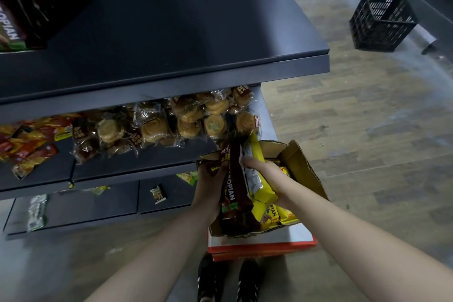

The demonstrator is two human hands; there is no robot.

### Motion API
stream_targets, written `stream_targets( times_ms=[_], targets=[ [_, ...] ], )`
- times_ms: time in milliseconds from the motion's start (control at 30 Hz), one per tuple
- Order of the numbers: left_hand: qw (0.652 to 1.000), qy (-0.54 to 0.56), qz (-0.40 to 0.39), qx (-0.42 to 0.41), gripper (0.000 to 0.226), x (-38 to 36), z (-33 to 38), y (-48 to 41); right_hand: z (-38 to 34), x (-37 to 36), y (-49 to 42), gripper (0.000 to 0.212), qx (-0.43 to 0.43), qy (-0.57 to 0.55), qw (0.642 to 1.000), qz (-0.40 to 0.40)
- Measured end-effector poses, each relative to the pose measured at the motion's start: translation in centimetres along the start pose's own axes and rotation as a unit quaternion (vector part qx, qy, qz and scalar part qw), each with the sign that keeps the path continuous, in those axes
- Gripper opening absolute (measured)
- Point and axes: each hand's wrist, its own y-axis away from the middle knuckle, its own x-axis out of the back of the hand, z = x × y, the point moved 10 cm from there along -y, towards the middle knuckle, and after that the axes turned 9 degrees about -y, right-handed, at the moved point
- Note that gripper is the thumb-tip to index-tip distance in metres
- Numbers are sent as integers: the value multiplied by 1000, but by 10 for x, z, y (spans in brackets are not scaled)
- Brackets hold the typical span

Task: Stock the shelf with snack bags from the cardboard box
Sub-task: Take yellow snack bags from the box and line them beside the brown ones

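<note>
Clasping glossy packs over the cardboard box (302,167): left hand (210,187) brown bag (232,195), right hand (260,167) yellow bag (257,151).

- Brown bags (14,19) on the top shelf (196,32): cut off by the left edge; lettering reads only "OPIAN".
- Red sachets (22,147), shelf below: run off the left edge.
- Pastry packets (191,117): back rows hidden under the top shelf's lip; labels too small to read.
- Left hand (208,186): fingers hidden behind the brown bag (231,193); grip cannot be told.
- Right hand (262,169): grips the yellow bag (263,192); palm side hidden.
- Cardboard box (301,167): contents largely covered by hands and bags.
- Red-and-white carton (262,245) beneath: mostly hidden.
- Shoes (228,282): cut off by the bottom edge.
</note>
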Motion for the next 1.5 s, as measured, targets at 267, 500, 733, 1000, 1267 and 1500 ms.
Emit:
stream_targets(
  times_ms=[267,500,733,1000,1267,1500],
  targets=[
    [988,-59,-99,-99,26,-9,38,42,-24,-20,17,36,49,-36,998,-12],
    [975,-139,-107,-137,77,4,53,62,-59,-67,34,71,173,224,959,-28],
    [958,-133,45,-248,103,69,88,100,-92,-146,93,68,311,375,869,-86],
    [898,-144,177,-375,98,125,175,160,-138,-233,152,56,394,342,838,-161],
    [856,-162,248,-424,87,185,243,171,-179,-313,170,57,442,334,815,-170],
    [805,-231,332,-435,93,251,286,162,-195,-376,142,50,455,319,819,-142]
  ],
)
